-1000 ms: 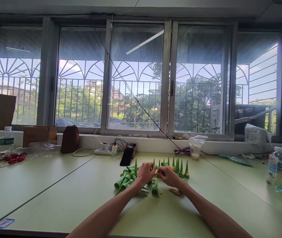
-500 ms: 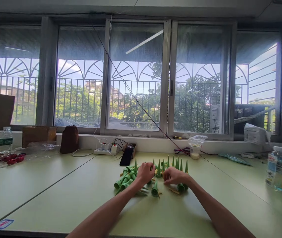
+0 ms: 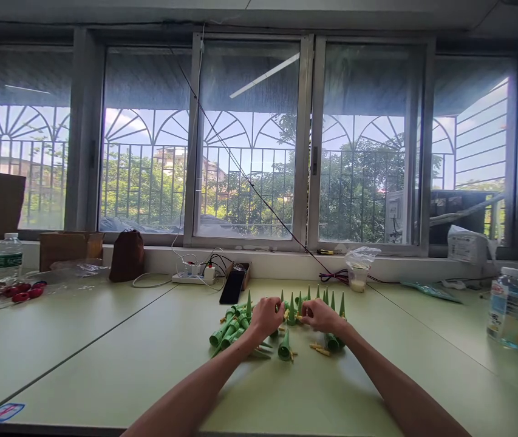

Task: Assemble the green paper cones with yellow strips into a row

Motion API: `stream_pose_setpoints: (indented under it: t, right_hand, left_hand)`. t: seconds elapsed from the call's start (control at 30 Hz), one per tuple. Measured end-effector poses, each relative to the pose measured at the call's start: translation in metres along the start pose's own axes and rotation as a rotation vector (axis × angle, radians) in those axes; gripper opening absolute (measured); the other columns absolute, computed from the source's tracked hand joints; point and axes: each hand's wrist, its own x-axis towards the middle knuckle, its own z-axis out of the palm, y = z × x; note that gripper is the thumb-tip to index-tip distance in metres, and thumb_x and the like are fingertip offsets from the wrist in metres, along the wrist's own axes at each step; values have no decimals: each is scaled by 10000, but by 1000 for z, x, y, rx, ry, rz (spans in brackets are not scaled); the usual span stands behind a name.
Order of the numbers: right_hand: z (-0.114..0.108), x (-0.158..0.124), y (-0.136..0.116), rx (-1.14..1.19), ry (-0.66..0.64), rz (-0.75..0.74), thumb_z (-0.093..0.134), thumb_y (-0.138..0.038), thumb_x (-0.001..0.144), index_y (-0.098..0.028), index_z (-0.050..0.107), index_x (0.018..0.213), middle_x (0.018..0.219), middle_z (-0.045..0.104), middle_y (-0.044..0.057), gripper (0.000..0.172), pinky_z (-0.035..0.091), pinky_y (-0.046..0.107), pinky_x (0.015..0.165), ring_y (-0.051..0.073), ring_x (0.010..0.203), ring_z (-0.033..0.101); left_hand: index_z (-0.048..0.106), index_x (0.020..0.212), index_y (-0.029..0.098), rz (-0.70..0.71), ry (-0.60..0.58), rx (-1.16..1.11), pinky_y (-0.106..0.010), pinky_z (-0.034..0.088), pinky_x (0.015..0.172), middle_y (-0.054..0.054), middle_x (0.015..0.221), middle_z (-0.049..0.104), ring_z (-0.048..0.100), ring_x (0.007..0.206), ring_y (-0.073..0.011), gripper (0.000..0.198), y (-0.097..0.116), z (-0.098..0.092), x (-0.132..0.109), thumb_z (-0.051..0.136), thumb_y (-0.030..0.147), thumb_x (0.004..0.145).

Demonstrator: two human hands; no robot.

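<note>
Both my hands rest on a pale green table (image 3: pixel 104 370) amid small green plastic cones. My left hand (image 3: pixel 265 317) is curled closed beside a heap of cones lying on their sides (image 3: pixel 229 331); what its fingers grip is hidden. My right hand (image 3: pixel 321 316) is pinched closed around a small yellowish piece near an upright cone (image 3: pixel 291 312). Several more cones stand upright in a row (image 3: pixel 331 301) just behind my hands. One cone lies on its side (image 3: pixel 285 347) in front of them, with small yellow pegs (image 3: pixel 319 348) beside it.
A black phone (image 3: pixel 232 285) and a white power strip (image 3: pixel 190 278) lie behind the cones. A small plastic bag (image 3: pixel 359 270) stands at the back right, a water bottle (image 3: pixel 501 308) at far right. At left are a brown pouch (image 3: pixel 126 256), a cardboard box (image 3: pixel 70 246) and another bottle (image 3: pixel 7 258).
My right hand went right and toward me to the lying cones and pegs, then came back to the upright cone by my left hand. My left hand has barely moved.
</note>
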Motion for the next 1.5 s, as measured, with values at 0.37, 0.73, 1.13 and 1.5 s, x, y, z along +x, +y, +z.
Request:
stream_pose_setpoints:
  t: [0.37,0.73,1.13,1.5]
  right_hand:
    - [0,-2,-4,-70,1,21,592,-136,775,-163,702,870,764,680,50,148,345,222,621,155,713,580]
    - [-11,-2,-2,-135,120,138,518,-102,819,-146,692,801,767,682,75,180,306,230,591,164,711,568]
    - [-15,-4,-6,-181,101,196,545,-182,851,-151,701,835,833,697,103,159,293,241,567,183,742,592]
    - [-12,-5,-4,-214,61,201,518,-204,887,-142,691,824,826,684,100,194,268,232,549,163,708,575]
  left_hand:
    - [674,882,189,-1,-12,-16,-246,342,625,-49,746,669,608,720,-171,223,-2,-1,-1,466,268,876]
    - [667,887,191,-7,-30,-31,-237,347,619,-46,761,675,618,736,-173,203,-1,-1,-1,473,248,867]
    - [662,850,196,22,4,-17,-236,344,611,-43,741,662,616,710,-165,188,-5,3,-1,480,245,860]
    - [662,848,187,32,2,-41,-231,315,580,-35,698,650,593,658,-154,198,-5,3,0,475,251,860]
